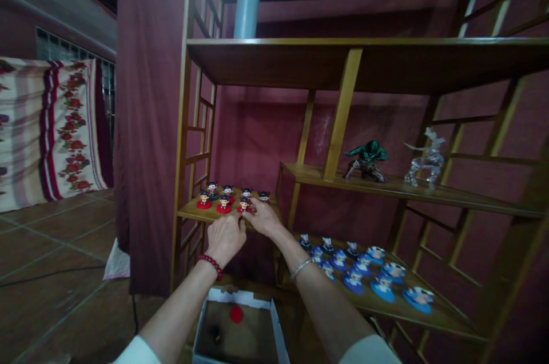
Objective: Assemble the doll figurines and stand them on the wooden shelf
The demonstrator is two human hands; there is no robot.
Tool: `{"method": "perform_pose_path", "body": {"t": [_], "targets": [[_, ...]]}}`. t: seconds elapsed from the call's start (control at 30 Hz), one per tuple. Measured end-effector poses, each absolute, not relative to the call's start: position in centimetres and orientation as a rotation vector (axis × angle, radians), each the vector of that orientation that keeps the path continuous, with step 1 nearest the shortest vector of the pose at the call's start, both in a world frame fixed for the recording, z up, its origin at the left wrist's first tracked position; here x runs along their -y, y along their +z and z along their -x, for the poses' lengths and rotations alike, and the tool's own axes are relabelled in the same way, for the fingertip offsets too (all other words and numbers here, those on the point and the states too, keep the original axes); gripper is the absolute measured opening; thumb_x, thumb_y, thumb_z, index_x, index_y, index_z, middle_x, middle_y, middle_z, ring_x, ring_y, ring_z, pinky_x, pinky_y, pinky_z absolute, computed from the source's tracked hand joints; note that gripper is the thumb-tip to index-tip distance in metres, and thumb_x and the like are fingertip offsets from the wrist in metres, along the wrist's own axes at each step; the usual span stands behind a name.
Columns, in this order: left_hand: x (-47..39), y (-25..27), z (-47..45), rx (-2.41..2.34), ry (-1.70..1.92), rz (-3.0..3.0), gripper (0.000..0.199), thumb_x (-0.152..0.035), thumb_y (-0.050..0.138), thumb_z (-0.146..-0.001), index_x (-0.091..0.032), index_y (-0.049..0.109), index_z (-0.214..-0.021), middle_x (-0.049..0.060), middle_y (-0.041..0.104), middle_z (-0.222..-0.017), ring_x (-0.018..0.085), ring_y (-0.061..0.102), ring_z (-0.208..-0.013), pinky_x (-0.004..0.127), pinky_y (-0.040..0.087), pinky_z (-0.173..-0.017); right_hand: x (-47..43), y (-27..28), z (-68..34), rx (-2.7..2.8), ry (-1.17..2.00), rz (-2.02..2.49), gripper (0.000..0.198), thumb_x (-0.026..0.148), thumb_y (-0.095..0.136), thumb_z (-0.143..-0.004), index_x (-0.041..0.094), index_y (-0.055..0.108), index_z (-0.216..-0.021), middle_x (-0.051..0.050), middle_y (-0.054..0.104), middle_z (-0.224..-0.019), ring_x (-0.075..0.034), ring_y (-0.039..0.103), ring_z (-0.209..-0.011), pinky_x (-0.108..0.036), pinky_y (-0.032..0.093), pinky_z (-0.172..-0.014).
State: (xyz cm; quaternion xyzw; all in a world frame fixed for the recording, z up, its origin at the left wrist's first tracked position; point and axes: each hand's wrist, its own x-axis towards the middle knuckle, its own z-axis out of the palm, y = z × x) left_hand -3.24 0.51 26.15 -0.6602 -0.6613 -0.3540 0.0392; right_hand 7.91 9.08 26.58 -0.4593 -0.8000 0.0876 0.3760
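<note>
On the small left shelf (195, 212), several little figurines with black hair buns and red or dark bases stand in two rows. At the front right of this group is a red-based figurine (244, 204). My right hand (265, 220) has its thumb and index finger closed around this figurine's side and base. Just left of it, my left hand (225, 236) is curled with the back of the hand toward me, close to the same figurine's base. Its fingertips are mostly hidden, so whatever they hold does not show.
Below my hands sits an open cardboard box (274, 324) with a red disc (236, 314) and a small dark item inside. Several blue-based figurines (354, 279) stand on the lower right shelf. Above are a green figure (368, 158), a clear figure (426, 158) and a light-blue bottle (247, 3).
</note>
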Motion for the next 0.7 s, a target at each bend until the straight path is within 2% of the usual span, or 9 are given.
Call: {"method": "perform_pose_path", "body": {"t": [0.23,0.5,0.7], "targets": [[-0.4,25.9,3.1,1.978,-0.933,1.983,0.03,-0.029,0.035,-0.08,-0.025,0.054,-0.104,0.006,0.064,-0.093,0.021,0.06,-0.081,0.031,0.043,-0.068,-8.3,27.0,-7.8,2.067,0.149,1.253,0.025,0.026,0.054,-0.071,0.022,0.057,-0.096,-0.002,0.065,-0.09,-0.017,0.058,-0.087,-0.026,0.042,-0.076],[-0.5,25.8,3.2,1.961,-0.901,1.996,0.03,-0.028,0.036,-0.081,-0.025,0.052,-0.106,0.005,0.062,-0.101,0.019,0.059,-0.086,0.028,0.042,-0.071,-8.5,27.3,-7.6,2.065,0.241,1.311,0.025,0.025,0.052,-0.07,0.023,0.058,-0.094,-0.001,0.065,-0.09,-0.017,0.058,-0.088,-0.024,0.042,-0.074],[-0.7,25.7,3.2,1.94,-0.871,1.978,0.029,-0.029,0.035,-0.081,-0.024,0.055,-0.101,0.006,0.065,-0.092,0.02,0.06,-0.081,0.029,0.042,-0.066,-9.5,26.9,-7.8,2.06,0.374,1.243,0.026,0.021,0.048,-0.07,0.022,0.057,-0.095,-0.002,0.065,-0.093,-0.015,0.059,-0.087,-0.022,0.043,-0.074]]}}
